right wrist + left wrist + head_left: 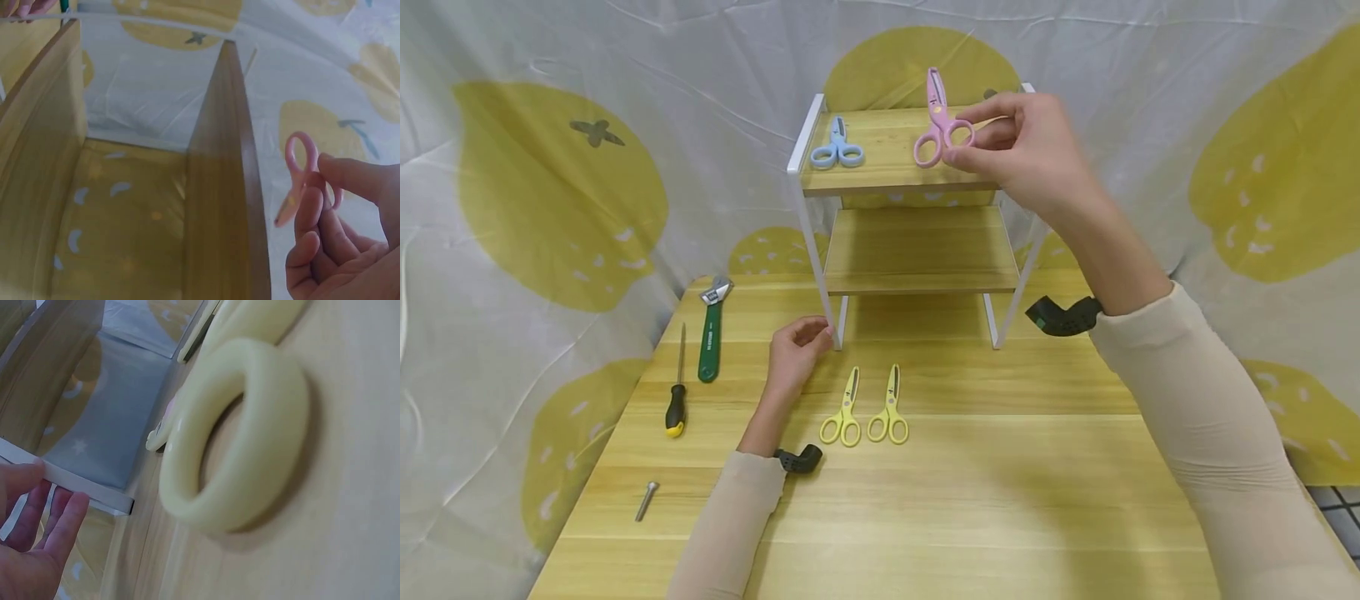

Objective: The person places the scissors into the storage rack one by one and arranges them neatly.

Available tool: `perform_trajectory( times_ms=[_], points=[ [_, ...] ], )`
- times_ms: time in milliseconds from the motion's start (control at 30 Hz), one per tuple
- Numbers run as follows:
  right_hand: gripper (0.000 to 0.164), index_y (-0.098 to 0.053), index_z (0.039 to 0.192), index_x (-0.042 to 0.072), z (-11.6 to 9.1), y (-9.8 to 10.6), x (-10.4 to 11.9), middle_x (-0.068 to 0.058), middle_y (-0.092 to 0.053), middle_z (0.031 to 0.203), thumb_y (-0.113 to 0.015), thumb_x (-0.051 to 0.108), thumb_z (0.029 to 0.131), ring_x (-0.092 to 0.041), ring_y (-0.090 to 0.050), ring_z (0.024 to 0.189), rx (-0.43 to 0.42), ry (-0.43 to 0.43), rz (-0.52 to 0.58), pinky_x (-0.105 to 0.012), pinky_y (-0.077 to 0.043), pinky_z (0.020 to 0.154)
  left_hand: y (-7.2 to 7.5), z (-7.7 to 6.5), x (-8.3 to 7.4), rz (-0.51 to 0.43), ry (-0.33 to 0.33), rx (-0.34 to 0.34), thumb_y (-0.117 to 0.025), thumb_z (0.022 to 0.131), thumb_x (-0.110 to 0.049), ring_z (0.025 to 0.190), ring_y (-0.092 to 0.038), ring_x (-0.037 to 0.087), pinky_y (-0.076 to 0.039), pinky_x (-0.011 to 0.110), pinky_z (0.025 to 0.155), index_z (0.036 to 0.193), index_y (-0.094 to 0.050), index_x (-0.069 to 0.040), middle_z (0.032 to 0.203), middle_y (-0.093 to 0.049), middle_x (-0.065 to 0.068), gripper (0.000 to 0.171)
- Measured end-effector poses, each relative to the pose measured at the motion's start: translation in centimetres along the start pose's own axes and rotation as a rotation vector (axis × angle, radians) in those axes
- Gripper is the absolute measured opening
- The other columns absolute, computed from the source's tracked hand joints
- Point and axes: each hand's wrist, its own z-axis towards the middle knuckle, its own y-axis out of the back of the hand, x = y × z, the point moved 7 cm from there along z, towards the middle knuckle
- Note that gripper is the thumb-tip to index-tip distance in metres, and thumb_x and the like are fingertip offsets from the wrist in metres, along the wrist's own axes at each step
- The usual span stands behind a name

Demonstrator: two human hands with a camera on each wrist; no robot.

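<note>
In the head view my right hand [1037,150] pinches pink scissors [937,117] by one handle loop, blades pointing up, above the right part of the top shelf. The right wrist view shows the pink scissors [301,165] apart from the shelf board. Blue scissors [837,146] lie at the left of that top shelf. Low down, my left hand [795,350] holds the front left leg of the white-framed shelf rack [815,242], its thumb and fingers on either side of the leg [81,481]. Close by on the table lie two yellow scissors, a left pair [847,408] and a right pair [891,408].
Along the table's left side lie a green-handled adjustable wrench [711,333], a screwdriver [677,392] with a black and yellow handle, and a metal bolt [646,501]. The rack's lower shelf [921,250] is bare wood. A lemon-print curtain [700,50] hangs behind.
</note>
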Motion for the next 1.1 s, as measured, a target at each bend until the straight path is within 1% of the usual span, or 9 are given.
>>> perform_trajectory(
  times_ms=[100,200,433,500,600,700,800,933,1100],
  points=[
    [0.051,-0.069,0.129,0.014,1.5,-0.6,0.2,0.001,-0.074,0.085,-0.087,0.028,0.084,-0.012,-0.052,0.066,0.017,-0.014,-0.027,-0.024,-0.037,0.052,0.1,0.0,-0.1,0.038,-0.021,-0.009,-0.076,0.096,-0.016,0.105,-0.072,0.026,-0.062,0.027,0.087,0.117,-0.072,-0.005,0.115,-0.073,0.017,0.024],
    [0.05,-0.069,0.13,0.014,2.8,-1.2,0.5,0.0,-0.071,0.084,-0.086,0.028,0.086,-0.012,-0.045,0.063,0.042,-0.025,-0.058,-0.025,-0.032,0.05,0.2,0.1,-0.1,0.076,-0.04,-0.012,-0.077,0.095,-0.016,0.103,-0.071,0.021,-0.061,0.024,0.086,0.116,-0.073,-0.006,0.113,-0.073,0.016,0.024],
    [0.047,-0.072,0.127,0.013,4.7,-2.4,0.6,0.002,-0.072,0.091,-0.086,0.029,0.085,-0.014,-0.062,0.084,0.084,-0.073,-0.086,-0.024,-0.038,0.056,0.2,0.0,-0.4,0.144,-0.069,-0.03,-0.078,0.093,-0.016,0.106,-0.071,0.021,-0.059,0.024,0.088,0.113,-0.073,-0.01,0.11,-0.075,0.011,0.022],
    [0.045,-0.072,0.126,0.012,5.0,-2.7,0.4,0.001,-0.071,0.09,-0.086,0.026,0.086,-0.014,-0.061,0.082,0.085,-0.083,-0.084,-0.023,-0.038,0.054,0.2,0.0,-0.6,0.142,-0.079,-0.033,-0.078,0.093,-0.015,0.105,-0.071,0.022,-0.058,0.025,0.089,0.113,-0.073,-0.01,0.11,-0.075,0.01,0.021],
    [0.045,-0.071,0.128,0.012,5.3,-3.2,0.0,0.001,-0.071,0.091,-0.084,0.024,0.087,-0.013,-0.06,0.081,0.1,-0.089,-0.104,-0.022,-0.044,0.06,0.0,-0.1,-0.7,0.142,-0.087,-0.03,-0.078,0.093,-0.013,0.105,-0.071,0.022,-0.059,0.028,0.09,0.112,-0.073,-0.01,0.109,-0.075,0.01,0.02],
    [0.049,-0.069,0.132,0.012,5.3,-3.7,-0.4,0.001,-0.072,0.095,-0.083,0.029,0.088,-0.01,-0.059,0.088,0.133,-0.086,-0.157,-0.023,-0.049,0.072,-0.2,-0.1,-0.7,0.146,-0.086,-0.018,-0.077,0.093,-0.013,0.106,-0.07,0.021,-0.058,0.032,0.093,0.113,-0.072,-0.01,0.11,-0.074,0.009,0.02],
    [0.052,-0.069,0.134,0.013,5.4,-4.0,-0.6,0.003,-0.07,0.102,-0.081,0.038,0.09,-0.01,-0.056,0.098,0.16,-0.064,-0.24,-0.025,-0.048,0.081,-0.4,-0.1,-0.6,0.149,-0.086,-0.008,-0.077,0.094,-0.013,0.107,-0.07,0.022,-0.058,0.037,0.096,0.114,-0.071,-0.01,0.111,-0.074,0.009,0.021],
    [0.05,-0.07,0.132,0.013,5.5,-4.2,-0.7,0.004,-0.064,0.107,-0.077,0.043,0.092,-0.011,-0.053,0.102,0.173,-0.038,-0.351,-0.026,-0.048,0.083,-0.6,-0.1,-0.7,0.147,-0.096,-0.007,-0.077,0.094,-0.014,0.106,-0.07,0.023,-0.057,0.042,0.098,0.113,-0.072,-0.01,0.11,-0.074,0.009,0.021],
    [0.05,-0.07,0.132,0.01,5.7,-4.4,-0.7,0.001,-0.064,0.113,-0.074,0.043,0.094,-0.013,-0.054,0.106,0.194,-0.024,-0.431,-0.025,-0.047,0.087,-0.7,0.0,-0.7,0.148,-0.099,-0.013,-0.077,0.095,-0.018,0.104,-0.071,0.021,-0.057,0.04,0.097,0.113,-0.072,-0.01,0.109,-0.075,0.009,0.02]
  ],
)
